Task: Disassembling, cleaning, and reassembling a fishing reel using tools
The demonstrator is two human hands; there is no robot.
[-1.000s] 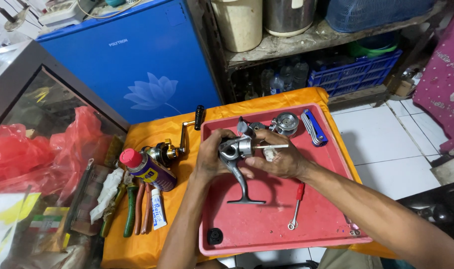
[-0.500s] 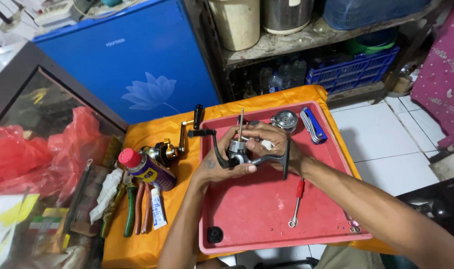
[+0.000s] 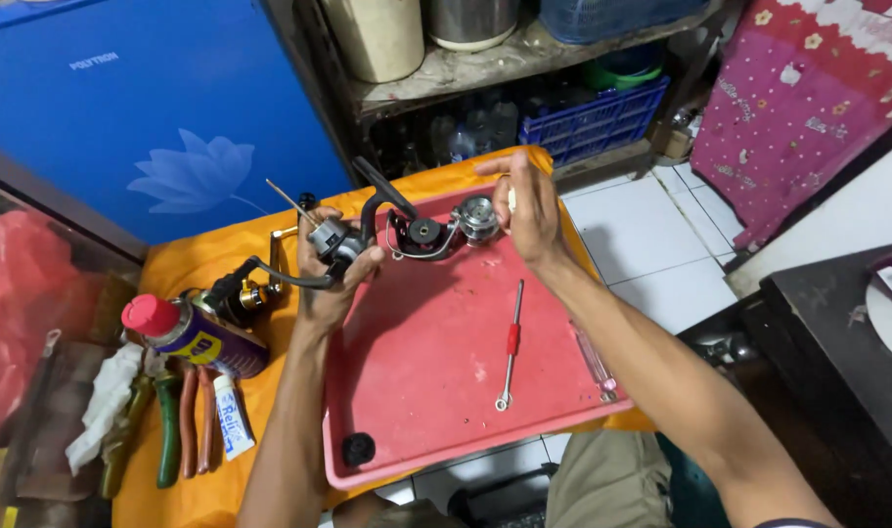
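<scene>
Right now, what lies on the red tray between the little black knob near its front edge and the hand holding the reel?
In the head view, only bare red tray lies between the black knob and the left hand gripping the reel body.

Left hand (image 3: 331, 284) clenched — right hand (image 3: 530, 210) raised, fingers pinched

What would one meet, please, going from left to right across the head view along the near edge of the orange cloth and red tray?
White rag → green-handled pliers → white tube → black round cap → red-handled wrench → clear-handled tool.
</scene>
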